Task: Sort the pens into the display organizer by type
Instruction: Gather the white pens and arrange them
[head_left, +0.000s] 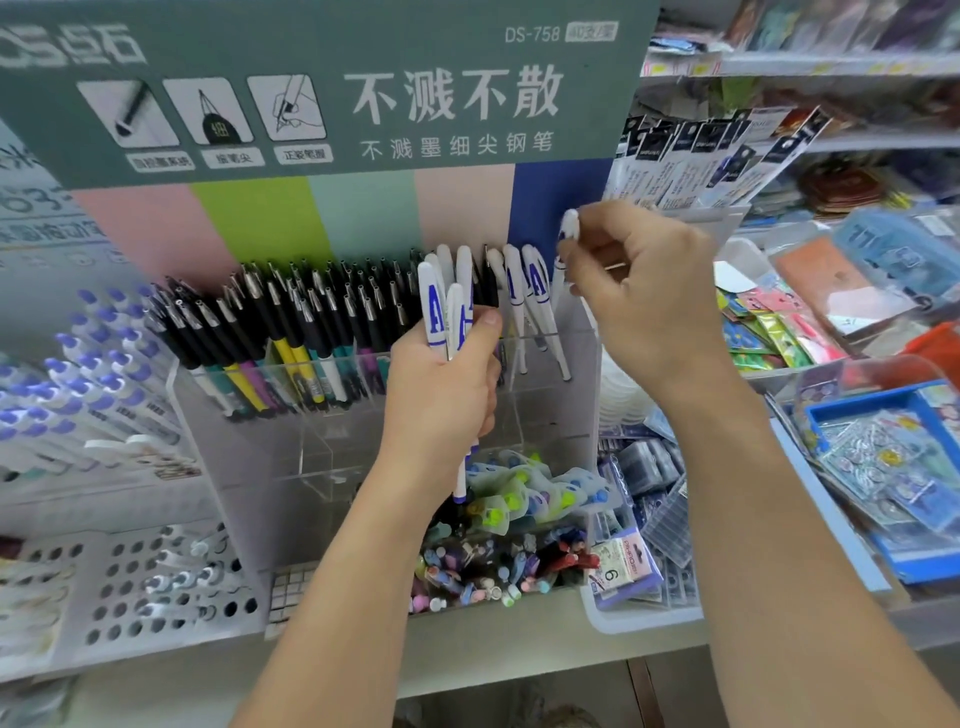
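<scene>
- The left hand (441, 384), in the middle of the frame, has its fingers curled round a bundle of white pens (447, 312) marked with a blue letter A; their caps stick up above the thumb and one tip shows below the hand.
- The right hand (644, 296), right of centre, pinches the cap end of a single white pen (570, 224) between thumb and fingers, with the pen hanging over the right end of the clear organizer (582, 395).
- More white pens of the same kind (524, 291) stand tilted in the organizer's right-hand compartment, just beside the left hand's bundle.
- A dense row of black-capped pens (311, 317) with coloured barrels fills the organizer's left and middle compartments, all leaning to the left.
- Lower in the organizer, at the centre bottom of the frame, lies a heap of small colourful items (498, 561); too blurred to tell what each is.
- Behind the organizer rises a green sign (322, 88) with white characters and coloured stripes beneath it.
- At the left edge of the frame, blue-capped white pens (88, 374) lie in slanted rows.
- At the right of the frame, shelves (810, 67) and a blue tray (852, 415) hold packets of stationery.
</scene>
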